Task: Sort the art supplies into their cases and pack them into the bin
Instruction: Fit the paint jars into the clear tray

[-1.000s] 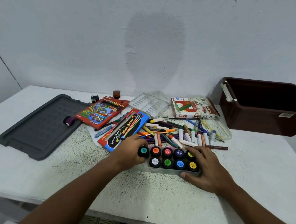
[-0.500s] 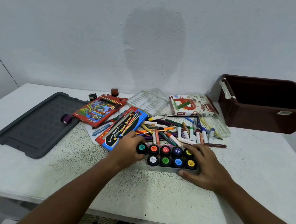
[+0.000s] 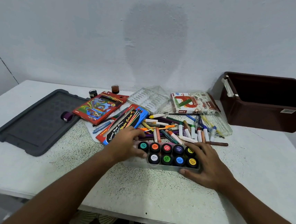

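Both hands bracket the paint-pot tray (image 3: pixel 163 165) on the table (image 3: pixel 136 184): the right hand (image 3: pixel 205 164) curls round its right end, the left hand (image 3: pixel 127 146) clasps the left end, likely steadying it. Beyond lies a jumble of loose crayons (image 3: pixel 183 131), and the brown bin (image 3: pixel 268 112) waits far right.

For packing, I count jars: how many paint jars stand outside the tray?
3: purple jar on grey lid, black jar and brown jar behind the pencil box. The pile may hide others.

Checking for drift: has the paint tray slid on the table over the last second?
No. The paint tray sits in the same spot just in front of the brown pencil; only the camera view shifted slightly.
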